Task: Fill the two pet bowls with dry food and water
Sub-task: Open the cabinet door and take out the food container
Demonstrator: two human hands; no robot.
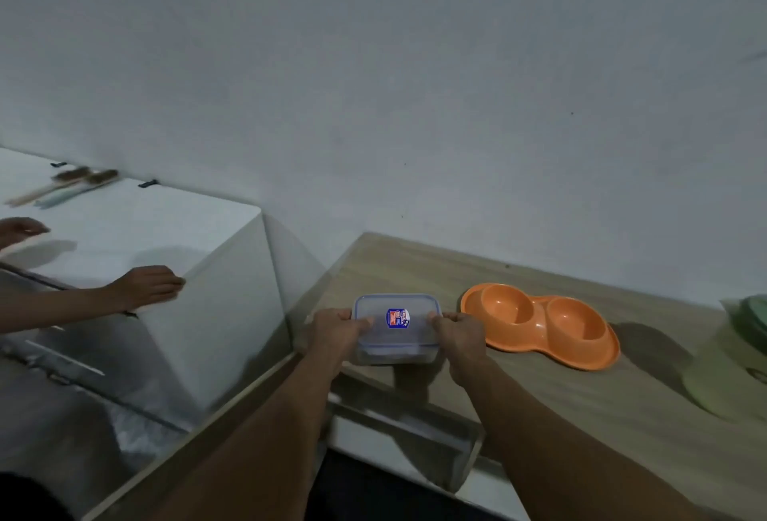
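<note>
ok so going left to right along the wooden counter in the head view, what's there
left hand → clear lidded container → right hand → orange double bowl → green object at the right edge

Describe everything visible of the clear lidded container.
The container is a rectangular, round-cornered box of translucent plastic, lid on, with a bluish rim and a blue, red and white label mid-lid. The left hand and right hand grip its short sides, thumbs on the lid. It is at the wooden counter's near edge, left of the orange double bowl. Contents unclear.
</note>
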